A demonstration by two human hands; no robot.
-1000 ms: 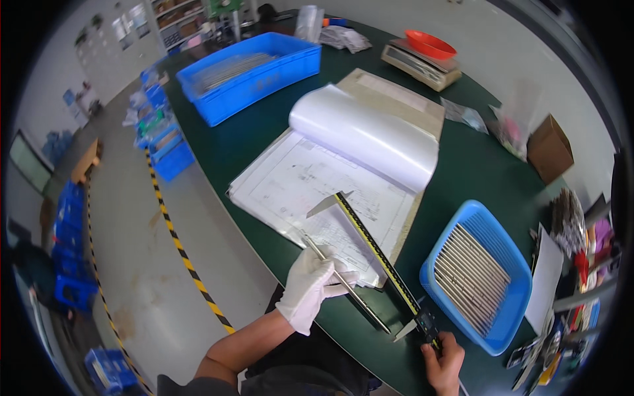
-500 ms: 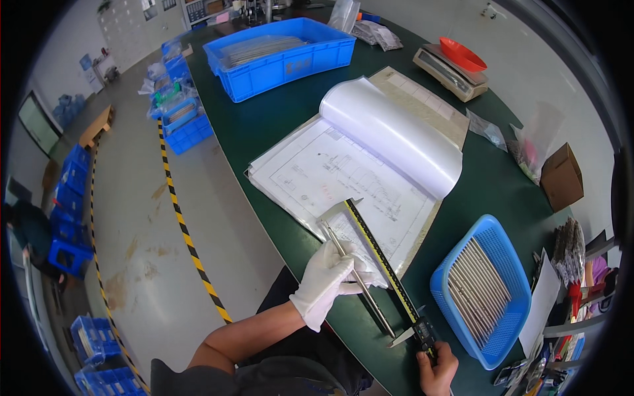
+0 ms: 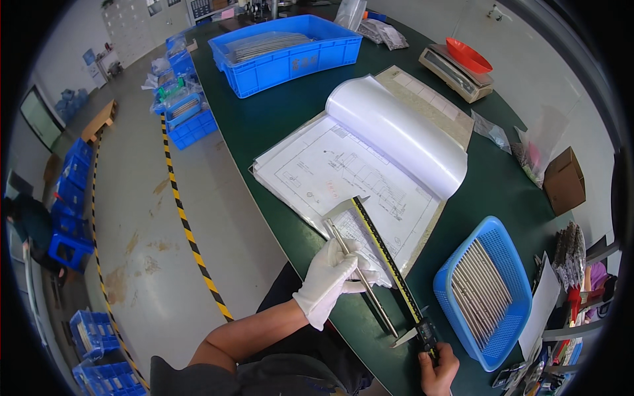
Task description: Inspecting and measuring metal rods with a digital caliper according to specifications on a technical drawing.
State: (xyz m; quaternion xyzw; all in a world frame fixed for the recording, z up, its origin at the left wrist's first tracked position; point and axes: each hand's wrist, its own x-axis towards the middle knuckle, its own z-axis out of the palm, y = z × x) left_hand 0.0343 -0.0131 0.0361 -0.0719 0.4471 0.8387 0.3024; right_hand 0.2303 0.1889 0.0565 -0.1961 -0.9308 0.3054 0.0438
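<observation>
My left hand (image 3: 328,275), in a white glove, is closed around a slender metal rod (image 3: 375,305). My bare right hand (image 3: 438,371) grips a digital caliper (image 3: 388,261) by its display end. The caliper's long beam slants up and to the left over the drawings, its jaws spread wide apart. Between those jaws lies the rod, roughly parallel to the beam; whether its ends touch the jaws I cannot tell. Under the caliper's far end, a stack of technical drawings (image 3: 353,165) lies open, the top sheets rolled back. To the right stands a blue perforated basket (image 3: 446,285) of similar rods (image 3: 481,290).
A blue crate (image 3: 290,71) with bagged rods stands at the table's far left. Far right are a scale (image 3: 456,69) with a red tray (image 3: 469,55), plastic bags and a cardboard box (image 3: 564,178). Blue crates line the floor, where a person (image 3: 30,228) is at far left.
The whole view has shifted slightly, so the scene sits a little further right. Both hands keep their hold, and the rod and caliper look almost unchanged relative to each other.
</observation>
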